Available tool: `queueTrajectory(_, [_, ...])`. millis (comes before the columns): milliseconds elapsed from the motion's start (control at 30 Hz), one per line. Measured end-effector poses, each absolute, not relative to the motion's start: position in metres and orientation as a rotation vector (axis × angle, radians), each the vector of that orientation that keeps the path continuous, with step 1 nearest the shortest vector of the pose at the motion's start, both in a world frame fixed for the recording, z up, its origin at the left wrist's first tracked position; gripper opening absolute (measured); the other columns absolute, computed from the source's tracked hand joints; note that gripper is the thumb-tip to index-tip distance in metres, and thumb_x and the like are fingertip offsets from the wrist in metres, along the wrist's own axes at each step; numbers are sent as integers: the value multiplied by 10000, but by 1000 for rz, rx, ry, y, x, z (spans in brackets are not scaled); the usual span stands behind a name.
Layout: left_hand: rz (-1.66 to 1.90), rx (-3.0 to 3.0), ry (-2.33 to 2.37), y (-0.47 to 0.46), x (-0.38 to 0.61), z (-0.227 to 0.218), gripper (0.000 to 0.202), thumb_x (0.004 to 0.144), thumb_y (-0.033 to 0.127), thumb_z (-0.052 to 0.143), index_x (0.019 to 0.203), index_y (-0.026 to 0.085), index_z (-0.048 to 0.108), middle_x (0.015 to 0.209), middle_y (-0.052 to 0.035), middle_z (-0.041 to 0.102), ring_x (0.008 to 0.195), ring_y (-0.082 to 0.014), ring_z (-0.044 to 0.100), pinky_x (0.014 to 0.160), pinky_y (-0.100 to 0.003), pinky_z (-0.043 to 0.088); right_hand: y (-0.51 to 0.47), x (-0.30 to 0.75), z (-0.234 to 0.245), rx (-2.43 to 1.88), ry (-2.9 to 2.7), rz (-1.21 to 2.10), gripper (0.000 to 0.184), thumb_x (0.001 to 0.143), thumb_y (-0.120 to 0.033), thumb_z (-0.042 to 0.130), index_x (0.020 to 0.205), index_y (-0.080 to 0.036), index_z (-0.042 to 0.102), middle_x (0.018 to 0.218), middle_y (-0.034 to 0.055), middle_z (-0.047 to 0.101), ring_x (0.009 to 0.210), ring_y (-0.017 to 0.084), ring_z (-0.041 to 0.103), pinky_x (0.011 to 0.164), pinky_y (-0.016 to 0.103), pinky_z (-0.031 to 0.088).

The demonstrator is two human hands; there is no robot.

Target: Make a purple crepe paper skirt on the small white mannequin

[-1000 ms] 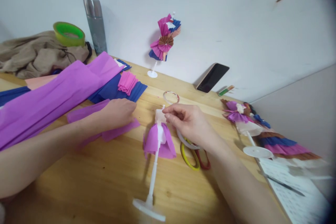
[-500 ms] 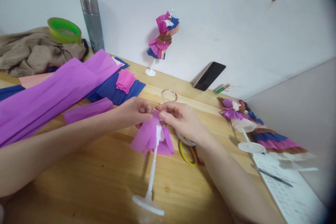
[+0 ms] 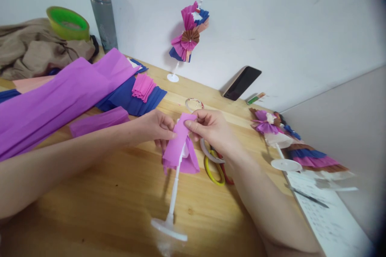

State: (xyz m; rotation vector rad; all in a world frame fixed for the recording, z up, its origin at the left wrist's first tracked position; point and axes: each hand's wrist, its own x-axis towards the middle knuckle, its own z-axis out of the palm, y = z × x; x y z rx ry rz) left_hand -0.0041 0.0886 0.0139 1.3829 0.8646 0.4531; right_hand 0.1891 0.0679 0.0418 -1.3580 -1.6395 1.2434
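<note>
Between my hands is a piece of purple crepe paper [image 3: 177, 140], draped around the top of a small white stand [image 3: 172, 200]. The stand tilts, its round base toward me. My left hand [image 3: 163, 128] pinches the paper's left edge, fingers partly behind it. My right hand [image 3: 208, 126] grips the upper right corner between thumb and fingers. A white part shows under the paper near the top of the stand; what else the paper covers is hidden. Yellow-handled scissors [image 3: 214, 170] lie below my right wrist, beside a pale ring [image 3: 208, 152].
Purple crepe paper [image 3: 69, 96], blue paper [image 3: 120, 98] and a pleated pink piece [image 3: 144, 87] lie at left. Behind are a bottle [image 3: 104, 16], a green tape roll [image 3: 68, 24], a paper-dressed figure [image 3: 188, 38] and a phone [image 3: 243, 83]. Another dressed stand [image 3: 286, 164] and a pen [image 3: 310, 198] are at right.
The purple paper's upper part has been raised and its left side folded across the front of the stand. My right hand has shifted slightly up and right. The view has tilted a little.
</note>
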Motion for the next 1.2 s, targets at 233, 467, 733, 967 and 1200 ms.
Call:
queueTrajectory(233, [302, 1262, 773, 80, -3, 14, 190, 765, 312, 677, 707, 132, 663, 506, -26, 667, 433, -106, 607, 478, -183, 445, 71, 190, 37, -1359, -1591, 1322, 206, 704, -336, 703, 684, -158, 600, 483, -60, 530, 420, 66, 419, 438, 217, 309])
queueTrajectory(467, [455, 1202, 843, 82, -2, 16, 326, 765, 415, 694, 634, 123, 636, 518, -31, 651, 412, -93, 570, 414, -172, 383, 71, 190, 40, -1370, -1568, 1354, 234, 672, -351, 745, 697, -155, 620, 473, -65, 538, 403, 61, 427, 422, 207, 313])
queueTrajectory(733, [629, 1095, 888, 83, -3, 26, 261, 858, 268, 600, 651, 114, 642, 567, -22, 640, 401, -64, 510, 397, -181, 353, 72, 192, 39, -1310, -1467, 1281, 196, 675, -334, 739, 689, -174, 627, 519, -38, 583, 416, 78, 466, 428, 220, 338])
queueTrajectory(967, [593, 1126, 1200, 96, -4, 19, 121, 787, 129, 630, 668, 115, 636, 659, -24, 672, 488, -86, 558, 445, -201, 437, 86, 219, 59, -1207, -1251, 1327, 93, 590, -257, 629, 559, -194, 568, 451, -11, 543, 402, 117, 461, 425, 259, 350])
queueTrajectory(1200, [391, 1192, 1132, 93, 1, 11, 128, 751, 234, 668, 699, 117, 678, 589, -18, 630, 548, -112, 568, 535, -214, 458, 90, 231, 45, -1565, -1728, 1482, 55, 577, -170, 580, 523, -176, 574, 476, -50, 492, 448, 92, 408, 433, 225, 299])
